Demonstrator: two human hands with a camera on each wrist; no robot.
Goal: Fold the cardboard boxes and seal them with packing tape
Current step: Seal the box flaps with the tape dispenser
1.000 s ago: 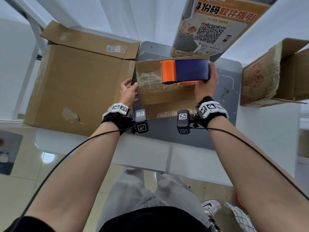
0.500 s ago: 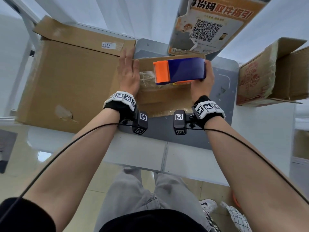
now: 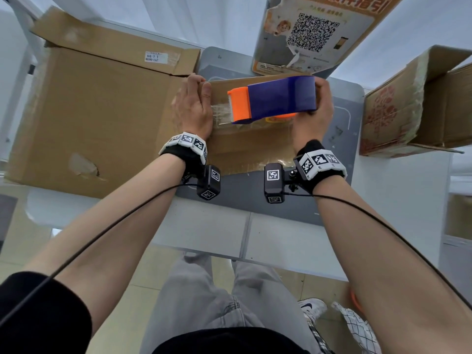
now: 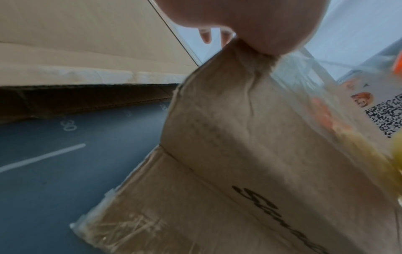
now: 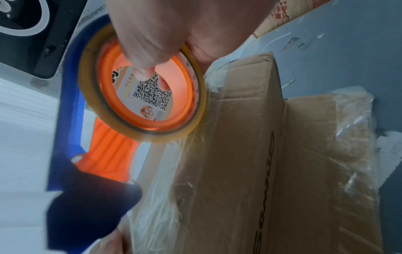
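Note:
A small brown cardboard box (image 3: 250, 146) lies on the dark grey mat (image 3: 242, 200) in the middle of the table. My right hand (image 3: 314, 118) grips a blue and orange tape dispenser (image 3: 278, 98) on top of the box, its orange cutter pointing left. Clear tape runs from the cutter toward my left hand (image 3: 192, 108), which presses palm down on the box's left end, thumb on the top face. In the left wrist view the palm (image 4: 250, 22) bears on the box corner (image 4: 250, 137). The right wrist view shows the tape roll (image 5: 141, 134) against the taped box (image 5: 250, 137).
A large flattened cardboard box (image 3: 97, 118) fills the table's left side, touching the small box. An open box with red print (image 3: 398, 111) stands at the right. A poster with a QR code (image 3: 314, 34) leans at the back. The white table edge is near me.
My left hand left the box's near left side, reached forward flat along its left end, and now presses there with fingers drawn in. The right hand and dispenser have barely shifted.

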